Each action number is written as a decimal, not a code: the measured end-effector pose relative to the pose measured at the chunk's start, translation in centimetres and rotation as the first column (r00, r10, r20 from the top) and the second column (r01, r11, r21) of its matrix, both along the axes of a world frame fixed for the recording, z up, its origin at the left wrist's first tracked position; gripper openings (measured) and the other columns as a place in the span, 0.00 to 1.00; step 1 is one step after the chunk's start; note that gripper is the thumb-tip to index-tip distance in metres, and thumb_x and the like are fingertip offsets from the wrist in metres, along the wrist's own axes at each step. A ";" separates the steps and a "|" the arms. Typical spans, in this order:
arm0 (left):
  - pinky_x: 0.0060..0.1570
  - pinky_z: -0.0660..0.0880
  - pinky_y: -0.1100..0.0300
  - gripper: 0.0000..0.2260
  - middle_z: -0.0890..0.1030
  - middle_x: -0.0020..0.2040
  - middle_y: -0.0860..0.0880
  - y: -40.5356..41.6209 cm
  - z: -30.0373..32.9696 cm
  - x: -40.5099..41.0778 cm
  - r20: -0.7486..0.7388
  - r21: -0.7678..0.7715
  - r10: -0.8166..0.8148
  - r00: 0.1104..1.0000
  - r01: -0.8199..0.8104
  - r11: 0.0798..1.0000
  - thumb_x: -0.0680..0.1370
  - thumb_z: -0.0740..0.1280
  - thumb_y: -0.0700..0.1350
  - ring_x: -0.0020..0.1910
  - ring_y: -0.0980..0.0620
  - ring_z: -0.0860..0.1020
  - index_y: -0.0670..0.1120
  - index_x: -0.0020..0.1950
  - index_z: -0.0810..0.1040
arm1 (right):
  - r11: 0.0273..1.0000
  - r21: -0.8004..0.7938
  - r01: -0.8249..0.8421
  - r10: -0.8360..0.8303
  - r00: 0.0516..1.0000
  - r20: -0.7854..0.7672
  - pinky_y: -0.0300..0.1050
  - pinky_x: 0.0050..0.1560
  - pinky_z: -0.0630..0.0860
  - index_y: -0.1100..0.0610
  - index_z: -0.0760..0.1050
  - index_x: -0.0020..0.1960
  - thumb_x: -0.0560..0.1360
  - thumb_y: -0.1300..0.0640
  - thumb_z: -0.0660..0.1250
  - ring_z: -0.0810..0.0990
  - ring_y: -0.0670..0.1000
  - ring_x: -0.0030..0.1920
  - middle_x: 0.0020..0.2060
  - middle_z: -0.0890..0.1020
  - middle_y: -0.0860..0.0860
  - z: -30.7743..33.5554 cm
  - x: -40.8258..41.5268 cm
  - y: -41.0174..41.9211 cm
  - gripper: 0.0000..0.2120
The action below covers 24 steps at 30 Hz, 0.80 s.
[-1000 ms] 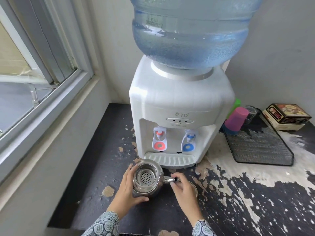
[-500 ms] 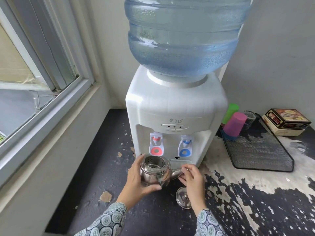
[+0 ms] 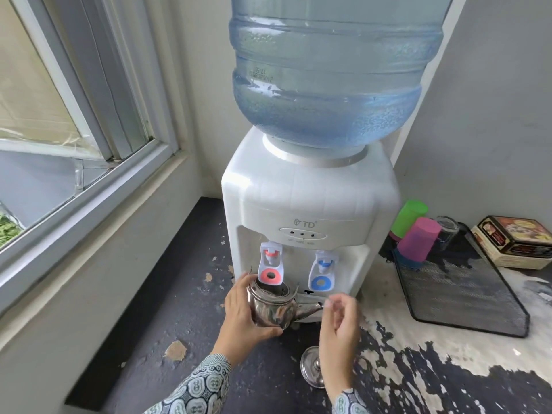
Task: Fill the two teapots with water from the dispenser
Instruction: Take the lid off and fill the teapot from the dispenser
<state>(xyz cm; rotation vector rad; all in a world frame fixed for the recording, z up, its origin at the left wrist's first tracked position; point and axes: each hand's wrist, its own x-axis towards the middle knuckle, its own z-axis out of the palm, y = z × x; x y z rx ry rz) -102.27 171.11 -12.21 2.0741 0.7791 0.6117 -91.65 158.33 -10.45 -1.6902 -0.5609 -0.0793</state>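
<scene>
A white water dispenser (image 3: 310, 198) with a large blue bottle (image 3: 328, 70) stands on a worn dark counter. It has a red tap (image 3: 270, 268) and a blue tap (image 3: 322, 274). A small steel teapot (image 3: 273, 309), lid off and strainer showing, sits under the red tap. My left hand (image 3: 243, 318) grips its body from the left. My right hand (image 3: 340, 327) hovers just off the spout tip, blurred, fingers loosely curled and holding nothing. The teapot's lid (image 3: 312, 366) lies on the counter in front. No second teapot is in view.
A black mesh tray (image 3: 460, 297) lies to the right with pink (image 3: 418, 239) and green (image 3: 407, 215) cups and a glass jar. A printed box (image 3: 516, 242) sits at far right. A window and sill run along the left.
My left hand has lifted the teapot from the counter up under the red tap. My right hand has come off the spout. The lid stays on the counter.
</scene>
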 end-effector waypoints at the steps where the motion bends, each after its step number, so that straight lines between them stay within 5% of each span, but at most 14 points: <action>1: 0.71 0.56 0.53 0.45 0.59 0.68 0.56 0.0 0.1 0.2 0.004 0.008 0.001 1.000 -0.001 1.000 0.57 0.79 0.50 0.69 0.54 0.57 0.66 0.63 0.54 | 0.995 -0.019 -0.096 0.097 0.993 0.064 0.28 0.39 0.69 0.46 0.70 0.45 0.74 0.48 0.57 0.74 0.43 0.38 0.39 0.76 0.48 0.7 0.0 0.2 0.04; 4: 0.71 0.57 0.52 0.46 0.61 0.69 0.56 0.0 0.2 0.8 0.015 -0.005 0.044 0.999 -0.044 0.999 0.57 0.79 0.52 0.68 0.53 0.58 0.62 0.67 0.55 | 0.898 -0.276 -0.344 0.372 0.926 0.058 0.32 0.37 0.72 0.50 0.72 0.52 0.76 0.50 0.59 0.76 0.43 0.37 0.38 0.76 0.42 2.5 0.9 2.0 0.07; 8: 0.69 0.56 0.55 0.47 0.60 0.69 0.58 -0.1 0.4 0.7 0.052 -0.073 0.059 0.997 -0.055 0.996 0.55 0.77 0.56 0.67 0.56 0.56 0.67 0.66 0.53 | 0.784 -0.522 -0.336 0.380 0.925 -0.025 0.40 0.34 0.69 0.52 0.70 0.60 0.78 0.51 0.59 0.75 0.48 0.37 0.35 0.77 0.48 3.3 2.4 4.9 0.12; 10: 0.69 0.56 0.56 0.47 0.59 0.69 0.59 -0.1 0.4 0.6 0.059 -0.099 0.057 0.997 -0.051 0.994 0.54 0.76 0.58 0.67 0.57 0.56 0.69 0.65 0.51 | 0.722 -0.595 -0.353 0.395 0.916 -0.064 0.41 0.34 0.72 0.54 0.74 0.55 0.77 0.49 0.59 0.78 0.50 0.39 0.39 0.80 0.51 3.6 2.9 5.9 0.12; 12: 0.70 0.56 0.54 0.48 0.58 0.70 0.58 0.0 0.3 0.7 0.056 -0.115 0.058 0.997 -0.051 0.992 0.54 0.76 0.58 0.68 0.56 0.55 0.68 0.67 0.51 | 0.684 -0.647 -0.337 0.411 0.911 -0.040 0.42 0.33 0.71 0.56 0.76 0.45 0.76 0.47 0.61 0.77 0.49 0.35 0.32 0.78 0.48 3.7 3.2 6.6 0.13; 17: 0.71 0.55 0.52 0.51 0.57 0.72 0.60 0.0 0.0 0.6 0.075 -0.146 0.053 0.996 -0.041 0.988 0.55 0.77 0.61 0.70 0.58 0.55 0.65 0.70 0.50 | 0.708 -0.600 -0.373 0.421 0.905 -0.066 0.42 0.28 0.61 0.58 0.66 0.30 0.75 0.50 0.63 0.66 0.46 0.25 0.22 0.67 0.48 3.1 3.7 7.0 0.19; 24: 0.73 0.57 0.46 0.52 0.55 0.74 0.60 0.1 -0.4 0.2 0.074 -0.173 0.046 0.996 -0.032 0.984 0.58 0.79 0.56 0.73 0.59 0.54 0.62 0.73 0.50 | 0.803 -0.415 -0.428 0.420 0.900 -0.115 0.35 0.23 0.60 0.58 0.66 0.29 0.75 0.56 0.64 0.65 0.43 0.21 0.21 0.64 0.46 3.2 2.9 6.4 0.17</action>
